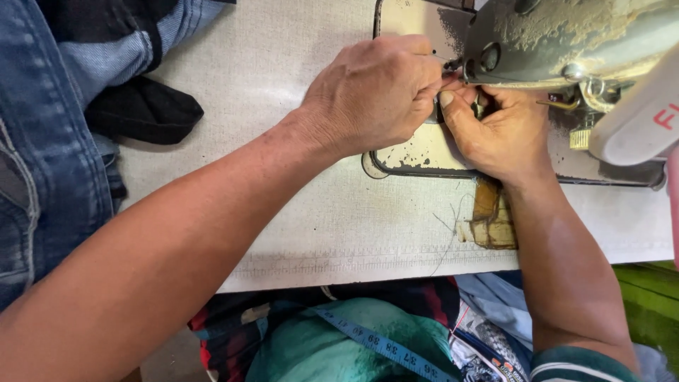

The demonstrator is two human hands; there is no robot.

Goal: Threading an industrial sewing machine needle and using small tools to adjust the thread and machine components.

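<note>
**Both hands at the needle of a sewing machine**

The table (297,212), pale and cloth-covered, filled most of the frame. Denim (42,141) lay heaped along the left edge, with a black cloth (145,110) resting on the table beside it in the upper left. The sewing machine (566,39), grey and thick with lint, reached in from the upper right, its worn metal bed (417,152) set into the table just below centre top.

The left hand (371,92) came across from the lower left and lay over the bed, fingers curled in, thumb and forefinger pinched together at the needle area under the machine's head. What they pinched was too small to tell. The right hand (498,131) rose from the lower right, touching the left at the fingertips, its fingers bent close under the head; whether it gripped anything could not be told.

A brown patch (491,219) sat on the table just below the right wrist. A blue tape measure (385,346) lay across the lap at the bottom centre.
</note>
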